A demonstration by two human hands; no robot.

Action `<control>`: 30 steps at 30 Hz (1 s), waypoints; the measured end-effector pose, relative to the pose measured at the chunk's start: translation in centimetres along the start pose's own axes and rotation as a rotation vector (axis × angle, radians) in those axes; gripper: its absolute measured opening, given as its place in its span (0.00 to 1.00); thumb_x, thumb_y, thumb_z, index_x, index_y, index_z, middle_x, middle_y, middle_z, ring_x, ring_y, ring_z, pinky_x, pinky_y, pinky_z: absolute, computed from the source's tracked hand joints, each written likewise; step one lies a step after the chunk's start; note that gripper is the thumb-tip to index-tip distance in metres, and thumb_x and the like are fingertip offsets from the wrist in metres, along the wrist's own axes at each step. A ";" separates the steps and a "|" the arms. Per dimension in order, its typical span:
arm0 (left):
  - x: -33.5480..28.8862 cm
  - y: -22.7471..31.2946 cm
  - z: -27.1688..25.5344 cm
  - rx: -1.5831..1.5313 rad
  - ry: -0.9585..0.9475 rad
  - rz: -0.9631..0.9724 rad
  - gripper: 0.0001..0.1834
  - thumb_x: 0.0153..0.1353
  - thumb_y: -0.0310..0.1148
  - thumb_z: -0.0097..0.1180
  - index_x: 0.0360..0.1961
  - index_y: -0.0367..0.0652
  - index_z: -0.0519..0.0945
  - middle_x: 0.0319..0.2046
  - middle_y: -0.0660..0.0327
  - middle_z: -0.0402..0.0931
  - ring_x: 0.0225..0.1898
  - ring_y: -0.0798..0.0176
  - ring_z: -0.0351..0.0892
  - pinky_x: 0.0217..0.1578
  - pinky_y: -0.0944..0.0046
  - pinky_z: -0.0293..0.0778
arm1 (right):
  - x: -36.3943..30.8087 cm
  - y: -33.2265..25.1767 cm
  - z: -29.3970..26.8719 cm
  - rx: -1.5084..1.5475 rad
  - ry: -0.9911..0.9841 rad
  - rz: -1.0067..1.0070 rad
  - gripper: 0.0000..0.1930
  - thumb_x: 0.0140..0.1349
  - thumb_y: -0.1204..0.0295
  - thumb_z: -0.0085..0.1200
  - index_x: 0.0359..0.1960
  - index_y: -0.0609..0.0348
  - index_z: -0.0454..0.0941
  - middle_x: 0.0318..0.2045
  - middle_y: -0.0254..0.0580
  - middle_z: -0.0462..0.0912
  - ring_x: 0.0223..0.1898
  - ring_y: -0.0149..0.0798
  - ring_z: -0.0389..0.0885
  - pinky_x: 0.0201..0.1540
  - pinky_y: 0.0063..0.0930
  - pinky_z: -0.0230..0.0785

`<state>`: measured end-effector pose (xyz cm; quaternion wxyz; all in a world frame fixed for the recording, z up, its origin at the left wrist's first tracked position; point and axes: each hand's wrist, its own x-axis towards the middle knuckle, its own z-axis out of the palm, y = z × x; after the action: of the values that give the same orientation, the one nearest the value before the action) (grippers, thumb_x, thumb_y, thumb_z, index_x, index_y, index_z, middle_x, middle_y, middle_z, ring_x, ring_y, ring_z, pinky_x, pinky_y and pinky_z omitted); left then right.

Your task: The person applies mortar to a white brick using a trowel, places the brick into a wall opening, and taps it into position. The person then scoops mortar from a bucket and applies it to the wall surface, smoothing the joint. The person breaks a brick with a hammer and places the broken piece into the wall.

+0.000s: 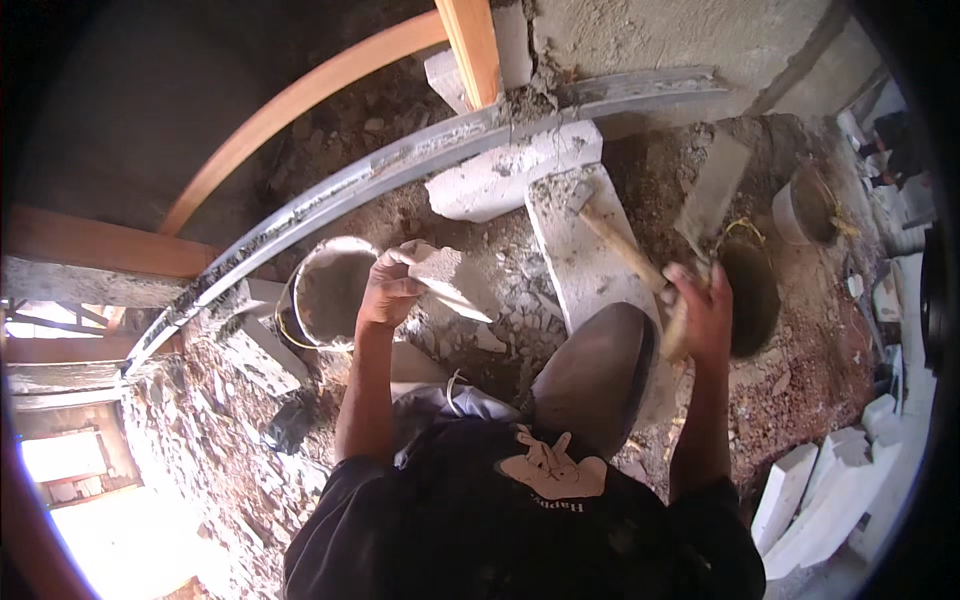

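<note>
My left hand point(398, 278) grips a broken piece of white block point(455, 280), raised in front of me over the rubble. The fingers of my right hand point(703, 312) are closed round the wooden handle of a hammer point(622, 242). Its metal head points away, above a long white block point(548, 215) that lies on the ground by my knee. A flat grey trowel point(718, 180) extends beyond my right hand, its narrow end close to my fingers. Whether that hand holds the trowel too, I cannot tell.
A mortar-smeared bucket point(345, 245) stands left of my left hand. Two more buckets, one dark point(752, 300) and one pale point(800, 208), stand at the right. A metal channel point(400, 155) curves across behind another white block point(515, 170). White offcuts point(820, 495) lie lower right.
</note>
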<state>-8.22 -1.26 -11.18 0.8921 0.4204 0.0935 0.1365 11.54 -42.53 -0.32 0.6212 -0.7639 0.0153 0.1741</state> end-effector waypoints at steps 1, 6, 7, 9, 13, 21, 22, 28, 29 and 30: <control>-0.2 -0.9 -0.9 -0.021 -0.025 -0.027 0.27 0.39 0.10 0.61 0.44 0.41 0.82 0.52 0.55 0.79 0.52 0.54 0.79 0.54 0.55 0.75 | -0.3 1.0 2.0 -0.071 -0.056 -0.196 0.13 0.63 0.70 0.60 0.48 0.60 0.79 0.47 0.42 0.83 0.36 0.29 0.84 0.35 0.24 0.77; -0.7 -3.1 -1.9 -0.007 -0.043 -0.095 0.25 0.37 0.11 0.58 0.41 0.40 0.81 0.53 0.55 0.78 0.54 0.53 0.78 0.56 0.54 0.73 | -4.1 3.9 18.9 0.280 -0.394 -0.063 0.20 0.61 0.68 0.66 0.53 0.56 0.74 0.47 0.45 0.80 0.40 0.32 0.81 0.37 0.32 0.80; -0.6 -3.0 -1.3 -0.024 -0.048 -0.129 0.26 0.37 0.11 0.59 0.43 0.40 0.81 0.52 0.56 0.79 0.53 0.55 0.78 0.56 0.55 0.73 | -4.4 5.7 21.5 0.198 -0.378 -0.055 0.20 0.61 0.69 0.65 0.52 0.57 0.74 0.46 0.43 0.80 0.40 0.32 0.81 0.37 0.31 0.80; -0.7 -2.8 -1.8 0.040 -0.092 -0.083 0.26 0.40 0.08 0.55 0.42 0.40 0.80 0.54 0.58 0.78 0.54 0.58 0.77 0.55 0.58 0.72 | -5.2 8.3 25.7 0.204 -0.357 -0.066 0.19 0.61 0.71 0.65 0.51 0.59 0.73 0.43 0.41 0.80 0.37 0.32 0.80 0.36 0.31 0.78; -1.6 -4.6 -3.7 0.138 0.070 0.055 0.25 0.52 0.09 0.53 0.51 0.39 0.72 0.50 0.59 0.77 0.53 0.63 0.76 0.55 0.60 0.71 | -5.5 11.6 30.3 0.187 -0.198 -0.187 0.14 0.59 0.71 0.64 0.42 0.63 0.75 0.32 0.40 0.80 0.31 0.32 0.78 0.34 0.30 0.73; -4.0 -8.2 -6.7 1.225 0.070 0.101 0.51 0.36 0.31 0.73 0.65 0.36 0.63 0.58 0.42 0.66 0.60 0.39 0.69 0.62 0.50 0.68 | -4.7 18.1 33.6 0.002 -0.075 -0.166 0.15 0.57 0.71 0.65 0.42 0.62 0.74 0.32 0.39 0.81 0.32 0.33 0.79 0.37 0.30 0.72; -4.0 -8.8 -7.3 1.248 0.083 0.066 0.50 0.38 0.31 0.73 0.65 0.37 0.63 0.58 0.43 0.67 0.61 0.39 0.69 0.61 0.50 0.69 | -4.7 18.5 33.5 -0.152 -0.074 -0.123 0.17 0.56 0.70 0.65 0.44 0.62 0.74 0.32 0.40 0.82 0.32 0.35 0.79 0.37 0.30 0.73; -1.9 -8.6 -11.1 1.297 0.068 -0.157 0.48 0.39 0.31 0.73 0.64 0.37 0.64 0.56 0.41 0.72 0.58 0.38 0.73 0.60 0.50 0.71 | -5.6 16.1 30.4 0.024 -0.257 0.092 0.17 0.58 0.73 0.57 0.47 0.64 0.70 0.34 0.44 0.80 0.28 0.37 0.81 0.30 0.31 0.75; -2.2 -8.8 -13.5 1.396 -0.017 0.019 0.51 0.37 0.33 0.76 0.64 0.36 0.64 0.57 0.40 0.73 0.58 0.39 0.74 0.59 0.50 0.71 | -6.2 14.5 30.1 0.156 -0.340 0.113 0.15 0.59 0.74 0.56 0.47 0.61 0.70 0.35 0.42 0.80 0.29 0.35 0.80 0.31 0.30 0.75; -2.2 -8.7 -13.7 1.384 -0.044 -0.016 0.52 0.36 0.33 0.76 0.64 0.36 0.63 0.57 0.39 0.73 0.58 0.39 0.73 0.59 0.50 0.71 | -6.6 12.7 29.4 0.282 -0.397 0.131 0.14 0.60 0.76 0.56 0.47 0.59 0.70 0.35 0.40 0.80 0.29 0.34 0.79 0.31 0.29 0.75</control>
<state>-12.71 2.68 -26.45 0.4215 0.8948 0.1442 0.0302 -5.00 -18.69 -15.37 0.6997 -0.6181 -0.0336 0.3567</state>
